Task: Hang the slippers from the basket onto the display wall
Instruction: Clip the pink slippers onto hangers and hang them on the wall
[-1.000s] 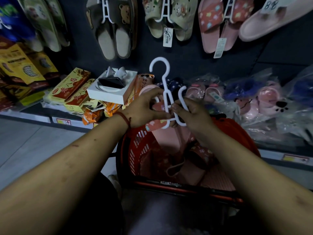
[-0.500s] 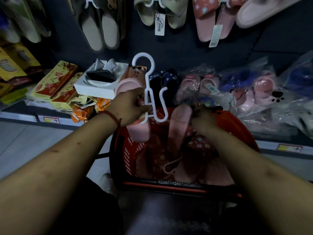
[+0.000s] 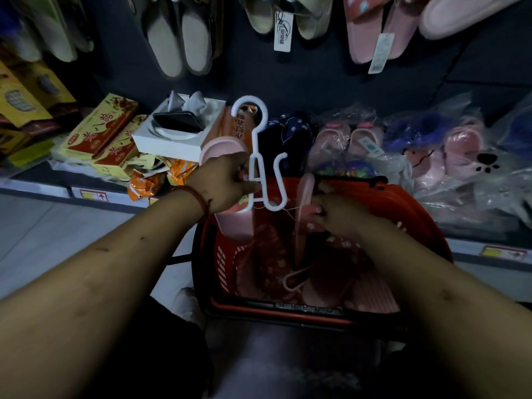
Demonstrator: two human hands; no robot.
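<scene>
My left hand (image 3: 223, 180) grasps white hanger (image 3: 260, 156) with pink slipper (image 3: 227, 217) over red basket's (image 3: 408, 208) left rim. My right hand (image 3: 334, 211) pinches second pink slipper (image 3: 302, 214) edge-up inside basket.

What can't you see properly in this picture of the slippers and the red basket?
- Head view: tops of the hung slippers are cut off by the upper edge.
- Writing on the white tag is too small and blurred.
- The pink slipper is partly hidden by the left hand holding the white hanger.
- How many slippers lie in the basket is unclear: the right hand and darkness hide them.
</scene>
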